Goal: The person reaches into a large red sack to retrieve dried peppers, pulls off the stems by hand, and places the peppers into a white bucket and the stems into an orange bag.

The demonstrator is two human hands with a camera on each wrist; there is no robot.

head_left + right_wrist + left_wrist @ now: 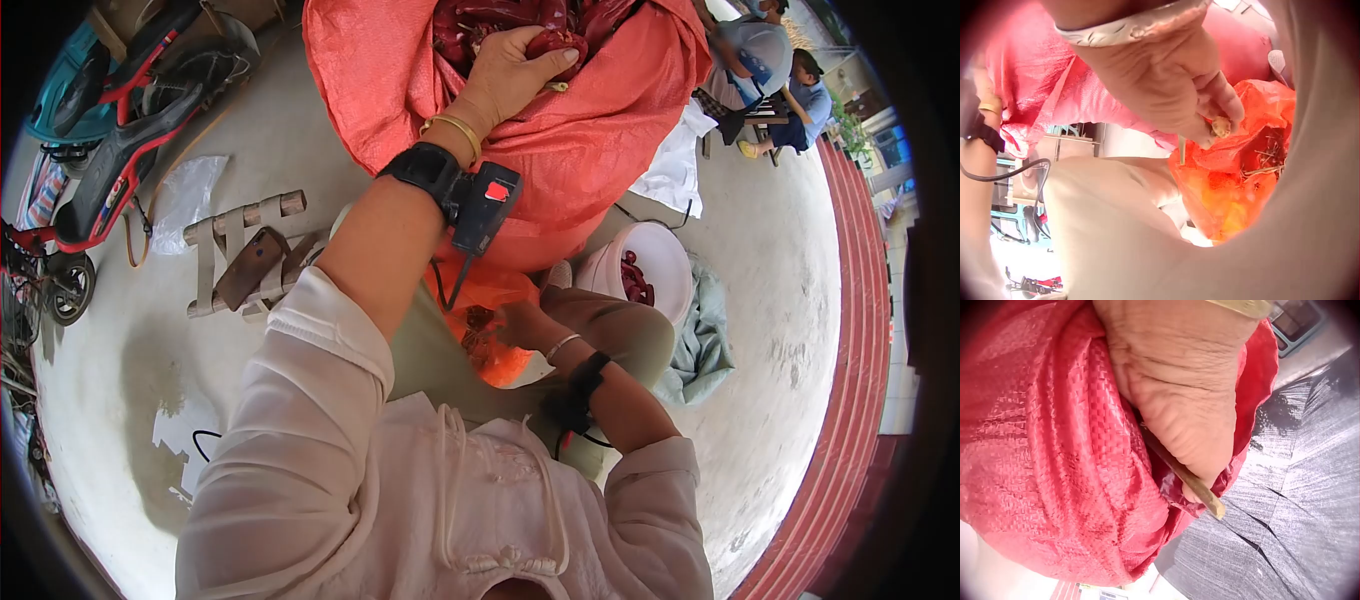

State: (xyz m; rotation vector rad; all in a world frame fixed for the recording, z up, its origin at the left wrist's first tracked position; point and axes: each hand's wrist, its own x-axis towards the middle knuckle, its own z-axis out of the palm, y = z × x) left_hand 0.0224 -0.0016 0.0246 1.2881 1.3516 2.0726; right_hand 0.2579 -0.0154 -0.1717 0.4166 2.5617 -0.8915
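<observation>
At the mouth of a red woven sack (pixel 540 170), my left hand (pixel 503 78) holds a dark red pepper (pixel 562 44). More red peppers (pixel 470 25) lie beneath and beside it in the sack. A pale greenish-brown pepper stem (pixel 1194 484) sticks out below the left hand's fingers in the left wrist view. Lower down, my right hand (pixel 1160 87) pinches a pepper stem, its knobby tan end (pixel 1221 127) showing between thumb and fingers. It is over an orange plastic bag (pixel 1210 187) that contains dry, straw-like stem scraps (pixel 1266 159).
A white bucket (pixel 605 265) with a few red peppers stands by my right knee, beside a grey-green cloth (pixel 705 340). To the left, a phone (pixel 252 268) lies on a low wooden-framed stool (pixel 205 255) near a red-and-black scooter (pixel 110 180). People (pixel 810 105) sit at upper right.
</observation>
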